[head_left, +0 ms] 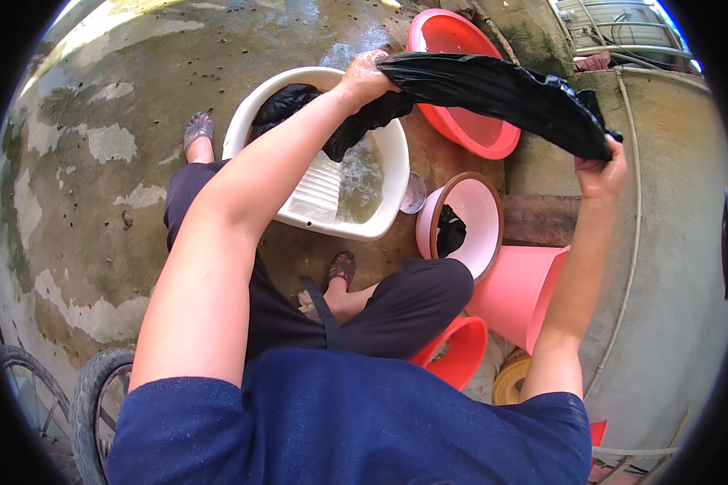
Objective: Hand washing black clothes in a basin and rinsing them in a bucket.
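A wet black garment (493, 93) is stretched out in the air between my two hands. My left hand (368, 78) grips one end of it above the far rim of a white washtub (392, 162). At the far right, my right hand (603, 168) is closed on the garment's other end, raised near the wall. More black cloth (283, 107) lies over the washtub's far left part, and some hangs below my left hand. Inside the tub are a ribbed washboard slope (315, 190) and sudsy water (360, 182).
A red basin (501, 141) stands behind the garment. Right of the tub are a pink bucket (481, 210) with black cloth inside, a tipped pink bucket (510, 291) and a small clear bowl (413, 194). A hose (632, 202) runs down the wall; bicycle wheels (89, 412) stand at near left.
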Tool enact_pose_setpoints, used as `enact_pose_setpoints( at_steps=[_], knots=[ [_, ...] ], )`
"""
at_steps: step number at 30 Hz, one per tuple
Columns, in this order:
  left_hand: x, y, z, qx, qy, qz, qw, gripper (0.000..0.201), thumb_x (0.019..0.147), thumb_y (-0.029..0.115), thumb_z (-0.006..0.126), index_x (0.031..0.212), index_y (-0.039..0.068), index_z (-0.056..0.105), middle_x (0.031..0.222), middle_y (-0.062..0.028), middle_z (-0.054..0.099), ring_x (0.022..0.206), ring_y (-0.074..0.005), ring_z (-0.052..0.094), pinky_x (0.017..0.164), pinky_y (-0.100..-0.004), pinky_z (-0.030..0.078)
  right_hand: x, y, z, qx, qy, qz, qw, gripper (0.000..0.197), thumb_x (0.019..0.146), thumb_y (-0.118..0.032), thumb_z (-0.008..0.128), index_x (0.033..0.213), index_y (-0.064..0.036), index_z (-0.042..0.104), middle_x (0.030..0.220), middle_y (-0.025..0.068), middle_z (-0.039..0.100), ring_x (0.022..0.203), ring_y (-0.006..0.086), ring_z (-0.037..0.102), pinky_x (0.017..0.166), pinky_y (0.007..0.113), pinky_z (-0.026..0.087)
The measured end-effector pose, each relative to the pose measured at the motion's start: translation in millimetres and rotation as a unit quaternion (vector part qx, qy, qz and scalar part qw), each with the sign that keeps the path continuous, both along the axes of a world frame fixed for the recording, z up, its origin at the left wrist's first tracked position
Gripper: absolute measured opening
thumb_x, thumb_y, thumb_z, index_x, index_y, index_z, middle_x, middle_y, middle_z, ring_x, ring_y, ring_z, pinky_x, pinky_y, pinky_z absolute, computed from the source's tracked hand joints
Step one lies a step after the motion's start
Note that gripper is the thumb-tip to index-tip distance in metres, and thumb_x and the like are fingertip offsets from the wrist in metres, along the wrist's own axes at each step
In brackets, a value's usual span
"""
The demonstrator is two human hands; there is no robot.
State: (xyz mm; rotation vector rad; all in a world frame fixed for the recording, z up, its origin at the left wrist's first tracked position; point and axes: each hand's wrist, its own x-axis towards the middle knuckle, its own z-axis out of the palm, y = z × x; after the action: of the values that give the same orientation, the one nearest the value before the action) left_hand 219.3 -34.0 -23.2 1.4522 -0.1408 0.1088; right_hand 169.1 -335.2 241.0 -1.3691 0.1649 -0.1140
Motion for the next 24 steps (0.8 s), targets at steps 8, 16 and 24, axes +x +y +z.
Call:
enact_pose_setpoints(
  at_steps=[8,16,24],
  knots=[
    [-2.6,-3.0,-14.6,0.083,-0.086,0.06,0.991,0.028,0.067,0.008,0.061,0.094,0.0,0.055,0.082,-0.0066,0.058,0.08,-0.0131,0.051,0.074,-0.0249,0.042,-21.4,103.8,-138.5,-0.48,0.022,0.234,0.845,0.093,0.063,-0.034,0.074,0.136,-0.0125,0.021,0.135,0.0192,0.027,0.118,0.032,0.038,0.09,0.04,0.04],
    [-29.9,11.7,44.3,0.152,-0.014,-0.147,0.977,0.049,0.061,0.004,0.055,0.109,-0.003,0.049,0.1,-0.0128,0.056,0.09,-0.0164,0.054,0.082,-0.0256,0.041,7.6,151.1,-183.2,-0.413,-0.092,0.302,0.854,0.104,0.052,-0.025,0.081,0.136,-0.0106,0.02,0.125,0.0176,0.04,0.117,0.0259,0.04,0.097,0.033,0.032],
    [-15.2,71.7,17.2,0.109,0.286,-0.071,0.949,0.077,0.073,0.059,0.05,0.128,0.006,0.036,0.124,-0.0134,0.04,0.119,-0.0254,0.035,0.091,-0.0472,0.032,11.1,150.4,-176.0,-0.29,-0.134,0.273,0.908,0.055,0.059,-0.019,0.074,0.111,-0.01,0.055,0.1,0.01,0.057,0.089,0.0177,0.056,0.08,0.029,0.044]
  ],
)
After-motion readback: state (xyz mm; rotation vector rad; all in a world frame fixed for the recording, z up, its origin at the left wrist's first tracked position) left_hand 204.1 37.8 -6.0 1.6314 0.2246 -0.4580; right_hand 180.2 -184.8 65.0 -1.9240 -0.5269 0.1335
